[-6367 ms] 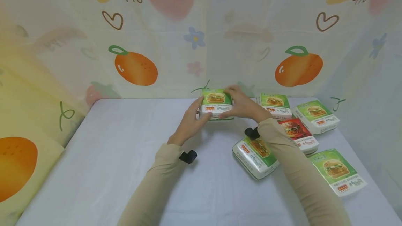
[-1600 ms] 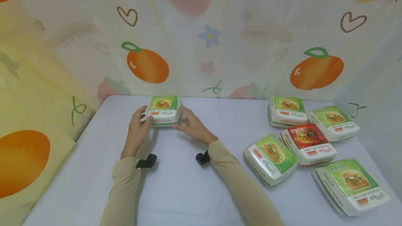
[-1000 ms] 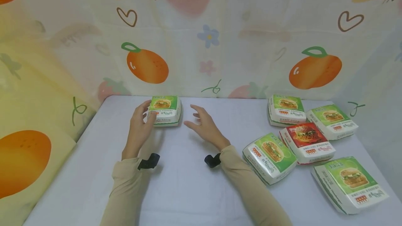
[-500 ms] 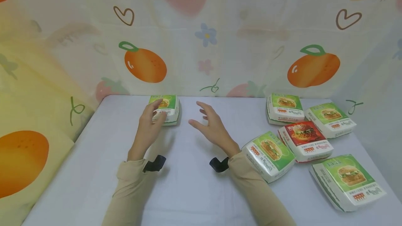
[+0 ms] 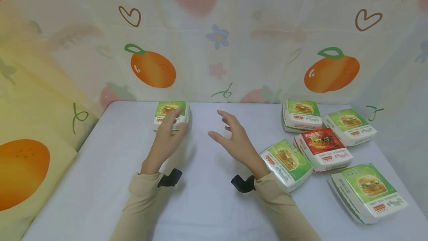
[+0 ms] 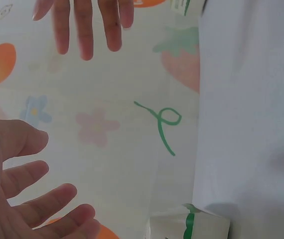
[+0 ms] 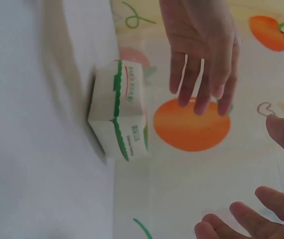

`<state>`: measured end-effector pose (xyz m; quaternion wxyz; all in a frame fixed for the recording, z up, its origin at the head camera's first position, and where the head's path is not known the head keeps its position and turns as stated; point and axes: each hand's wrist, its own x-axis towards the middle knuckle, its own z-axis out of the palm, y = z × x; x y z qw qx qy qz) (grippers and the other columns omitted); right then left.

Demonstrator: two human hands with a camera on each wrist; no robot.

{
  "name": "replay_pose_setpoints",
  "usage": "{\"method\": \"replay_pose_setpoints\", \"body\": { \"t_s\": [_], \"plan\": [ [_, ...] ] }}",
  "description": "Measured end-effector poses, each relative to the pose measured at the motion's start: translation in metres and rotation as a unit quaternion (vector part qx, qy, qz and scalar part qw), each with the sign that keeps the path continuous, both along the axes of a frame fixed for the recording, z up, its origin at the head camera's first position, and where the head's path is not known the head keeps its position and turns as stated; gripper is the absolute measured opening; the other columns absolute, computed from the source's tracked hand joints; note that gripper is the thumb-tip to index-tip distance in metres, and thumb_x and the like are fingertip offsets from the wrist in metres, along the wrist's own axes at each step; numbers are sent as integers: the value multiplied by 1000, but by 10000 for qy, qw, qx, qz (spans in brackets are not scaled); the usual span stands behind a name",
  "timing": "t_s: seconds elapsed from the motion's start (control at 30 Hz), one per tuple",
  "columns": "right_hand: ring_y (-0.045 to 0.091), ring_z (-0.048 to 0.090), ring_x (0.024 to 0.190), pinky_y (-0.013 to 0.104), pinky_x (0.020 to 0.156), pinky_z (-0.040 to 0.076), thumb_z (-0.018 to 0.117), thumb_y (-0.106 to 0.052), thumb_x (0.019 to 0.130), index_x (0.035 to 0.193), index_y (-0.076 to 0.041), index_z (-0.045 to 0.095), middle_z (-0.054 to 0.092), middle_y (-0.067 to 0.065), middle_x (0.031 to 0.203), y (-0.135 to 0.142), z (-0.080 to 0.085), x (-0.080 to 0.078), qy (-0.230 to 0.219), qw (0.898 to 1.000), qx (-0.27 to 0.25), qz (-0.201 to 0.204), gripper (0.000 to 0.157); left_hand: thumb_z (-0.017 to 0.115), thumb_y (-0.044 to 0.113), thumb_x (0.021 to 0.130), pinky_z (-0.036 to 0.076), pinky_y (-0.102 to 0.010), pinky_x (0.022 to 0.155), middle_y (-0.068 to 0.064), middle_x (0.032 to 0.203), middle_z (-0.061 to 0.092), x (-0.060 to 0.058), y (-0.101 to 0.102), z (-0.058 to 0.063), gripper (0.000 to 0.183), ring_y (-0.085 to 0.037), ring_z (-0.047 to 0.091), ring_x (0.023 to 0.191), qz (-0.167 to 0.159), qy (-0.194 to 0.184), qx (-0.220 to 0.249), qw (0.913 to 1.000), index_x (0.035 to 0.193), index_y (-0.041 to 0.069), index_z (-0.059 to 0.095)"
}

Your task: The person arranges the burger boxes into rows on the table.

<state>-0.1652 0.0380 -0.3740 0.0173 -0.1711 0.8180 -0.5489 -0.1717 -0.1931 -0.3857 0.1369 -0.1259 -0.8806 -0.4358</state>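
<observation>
Left hand [image 5: 165,138]: empty, grip wide, left of red box [image 5: 323,148].
Right hand [image 5: 236,142]: likewise, nearer it.
Green box [image 5: 289,159] beside it: apparently pre-grasp; probably called for reaching.

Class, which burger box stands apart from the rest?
The green-topped box at the back left of the table, partly hidden by the left hand in the head view. The other five boxes are towards the right.
</observation>
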Motion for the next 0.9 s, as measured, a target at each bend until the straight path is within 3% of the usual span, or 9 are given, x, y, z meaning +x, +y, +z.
{"method": "replay_pose_setpoints", "body": {
  "t_s": [0.33, 0.7, 0.9],
  "plan": [
    [32, 39, 143, 48, 115, 39, 72, -28, 92, 151, -13, 38, 38, 6, 156, 19, 10, 14, 187, 9997, 119, -74, 70, 58, 16, 99, 41, -54, 111, -15, 151, 44, 6, 14, 2, 53, -34, 44, 137, -326, -274, -52, 9991, 148, 5, 41],
    [31, 40, 143, 50, 114, 41, 73, -26, 91, 151, -13, 38, 39, 7, 156, 39, 19, 30, 458, 9986, 225, -113, 71, 61, 17, 98, 34, -51, 118, -13, 151, 46, 13, 29, 5, 54, -29, 39, 143, -478, -286, -325, 9979, 148, 7, 42],
    [32, 39, 144, 52, 113, 41, 74, -24, 89, 152, -11, 37, 37, 8, 157, 53, 17, 37, 535, 9967, 550, -254, 74, 59, 20, 99, 34, -51, 118, -11, 151, 45, 15, 35, 3, 54, -28, 39, 143, -664, -317, -490, 9961, 149, 9, 41]
  ]
}}
